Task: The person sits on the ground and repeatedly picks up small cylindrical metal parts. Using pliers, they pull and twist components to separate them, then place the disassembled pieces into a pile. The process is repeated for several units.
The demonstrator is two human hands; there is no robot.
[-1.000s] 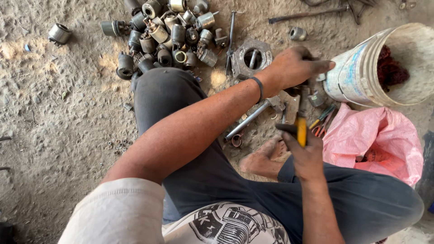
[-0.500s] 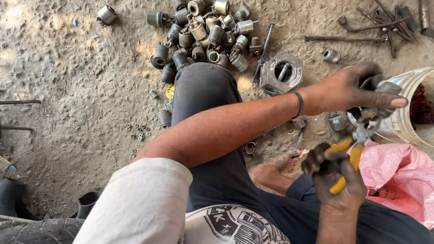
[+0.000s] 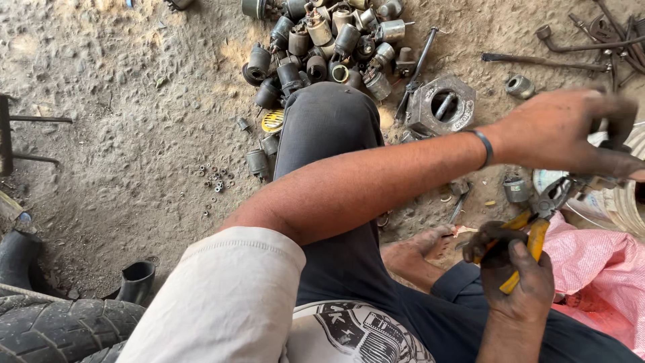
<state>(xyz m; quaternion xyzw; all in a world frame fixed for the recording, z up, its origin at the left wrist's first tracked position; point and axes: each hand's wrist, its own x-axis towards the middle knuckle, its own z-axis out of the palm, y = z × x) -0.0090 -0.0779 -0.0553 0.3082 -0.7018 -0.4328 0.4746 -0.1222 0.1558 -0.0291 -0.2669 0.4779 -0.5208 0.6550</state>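
Gripping yellow-handled pliers [image 3: 537, 225] in my right hand [image 3: 514, 279], fingers wrapped tight round both handles; their nose is biting a small metal part [image 3: 594, 181] that my left hand [image 3: 571, 134] is pinching at the far right (blurred, so I cannot tell its kind). Part is not freed yet, I judge. Pink sack [image 3: 598, 269] is crowding my lap, white bucket [image 3: 628, 202] sitting just beyond; grey cylinders [image 3: 322, 47] are heaping past my knee, hex block [image 3: 440, 104] beside them.
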